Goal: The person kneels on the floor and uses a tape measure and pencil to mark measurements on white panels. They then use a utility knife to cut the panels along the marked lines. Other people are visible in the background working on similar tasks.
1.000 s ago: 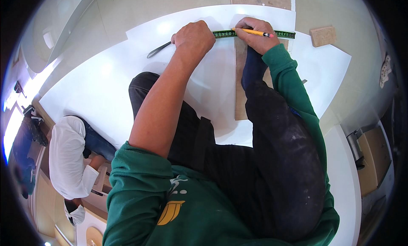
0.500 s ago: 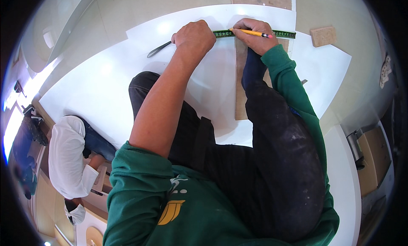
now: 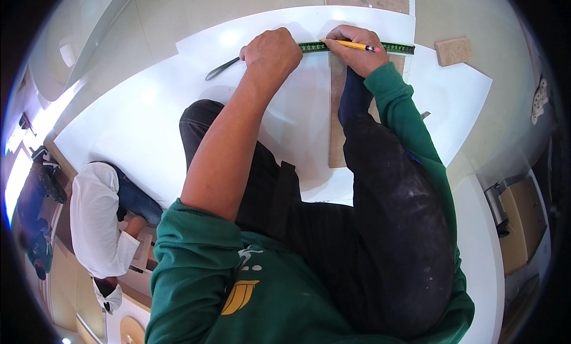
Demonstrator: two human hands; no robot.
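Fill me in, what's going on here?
The person's left hand grips a tape measure, whose blade stretches rightward across a white sheet. The right hand holds a yellow pencil, its tip at the blade's upper edge. A brown block lies off to the right.

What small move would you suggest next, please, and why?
Perhaps a short mark on the white sheet beside the green tape measure: the right hand holds the yellow pencil with its tip near the tape's far edge, and the left hand is closed over the tape.
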